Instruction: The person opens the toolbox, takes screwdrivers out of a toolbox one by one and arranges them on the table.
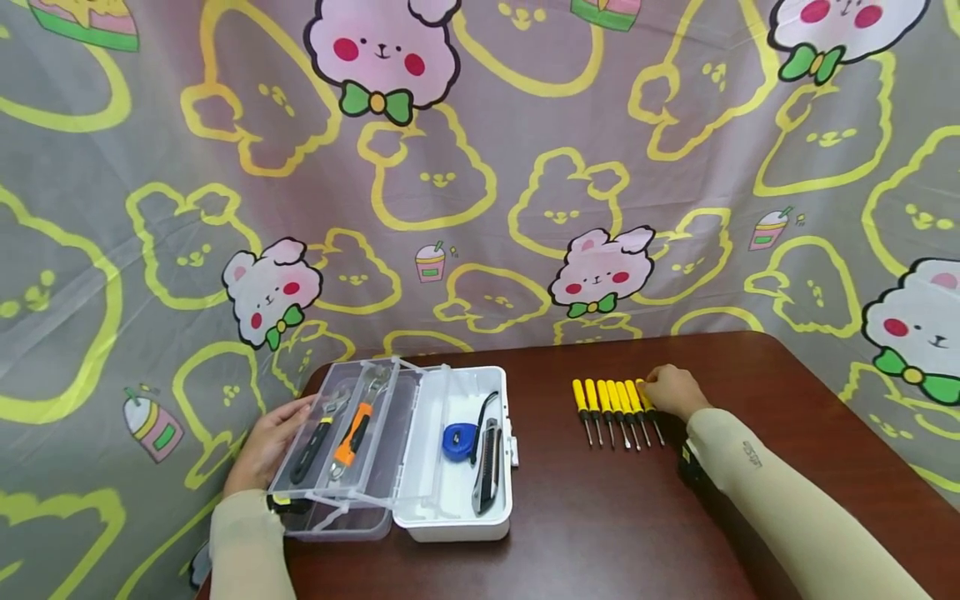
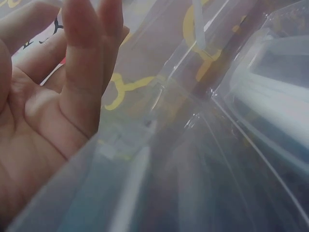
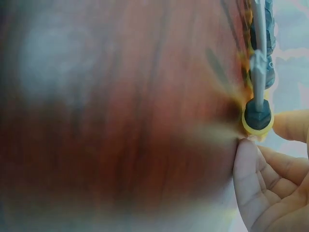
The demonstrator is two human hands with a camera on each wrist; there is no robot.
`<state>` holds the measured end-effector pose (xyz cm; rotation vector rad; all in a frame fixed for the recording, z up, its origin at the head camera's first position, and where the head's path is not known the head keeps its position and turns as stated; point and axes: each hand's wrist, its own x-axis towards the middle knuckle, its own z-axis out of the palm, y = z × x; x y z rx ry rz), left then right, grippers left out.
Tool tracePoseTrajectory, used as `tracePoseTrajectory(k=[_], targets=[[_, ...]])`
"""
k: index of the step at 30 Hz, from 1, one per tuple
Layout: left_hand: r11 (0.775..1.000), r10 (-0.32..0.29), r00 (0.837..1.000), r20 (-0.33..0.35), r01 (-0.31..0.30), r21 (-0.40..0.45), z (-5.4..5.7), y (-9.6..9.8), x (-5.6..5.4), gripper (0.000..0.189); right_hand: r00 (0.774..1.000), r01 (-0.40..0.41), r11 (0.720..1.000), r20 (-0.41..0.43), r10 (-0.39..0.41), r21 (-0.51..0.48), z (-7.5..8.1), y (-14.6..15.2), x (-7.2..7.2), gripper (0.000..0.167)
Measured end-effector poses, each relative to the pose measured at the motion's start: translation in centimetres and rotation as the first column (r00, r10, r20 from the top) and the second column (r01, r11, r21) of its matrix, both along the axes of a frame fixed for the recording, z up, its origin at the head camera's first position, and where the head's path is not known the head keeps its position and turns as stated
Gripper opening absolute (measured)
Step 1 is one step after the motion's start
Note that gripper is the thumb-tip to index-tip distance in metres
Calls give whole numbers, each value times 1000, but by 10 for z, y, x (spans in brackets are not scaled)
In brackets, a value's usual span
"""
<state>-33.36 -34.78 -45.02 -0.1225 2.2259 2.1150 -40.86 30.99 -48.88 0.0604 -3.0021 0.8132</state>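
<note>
At the right end of a row of screwdrivers (image 1: 611, 396) with yellow handles, my right hand (image 1: 675, 392) pinches the last screwdriver (image 3: 258, 116) by its handle. The row lies on the table, shafts toward me. On the other side, my left hand (image 1: 262, 446) touches the left edge of a clear plastic tray (image 1: 378, 450), part of an opened white toolbox (image 1: 453, 529). Its fingers look loosely extended in the left wrist view. In the tray lie an orange-and-black adjustable wrench (image 1: 351, 442) and a black-handled adjustable wrench (image 1: 310, 454).
Inside the white box are a blue tape measure (image 1: 459, 442), a utility knife (image 1: 487, 475) and a thin black curved piece (image 1: 483, 408). A latch (image 1: 514, 452) sticks out on its right side. A patterned curtain (image 1: 495, 208) hangs behind the brown table (image 1: 600, 525).
</note>
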Motion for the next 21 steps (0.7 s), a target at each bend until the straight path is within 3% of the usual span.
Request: tracePoseTrajectory(k=[4, 8, 12, 16, 21], targets=[[999, -23, 1000, 6, 23, 29, 5, 4, 7, 63, 1000, -19, 1000, 8, 19, -15, -1, 0, 2, 32], [999, -27, 1000, -12, 27, 20, 5, 2, 5, 64, 1000, -14, 999, -11, 14, -43, 2, -1, 4, 29], [999, -32, 999, -42, 30, -39, 0, -4, 0, 68, 1000, -15, 998, -6, 15, -67, 8, -2, 8, 29], [994, -22, 999, -50, 17, -111, 2, -4, -2, 72, 1000, -17, 996, 2, 17, -84, 14, 1, 10, 30], [966, 20, 999, -26, -26, -259, 3, -3, 4, 75, 1000, -21, 996, -12, 20, -90, 11, 0, 6, 32]])
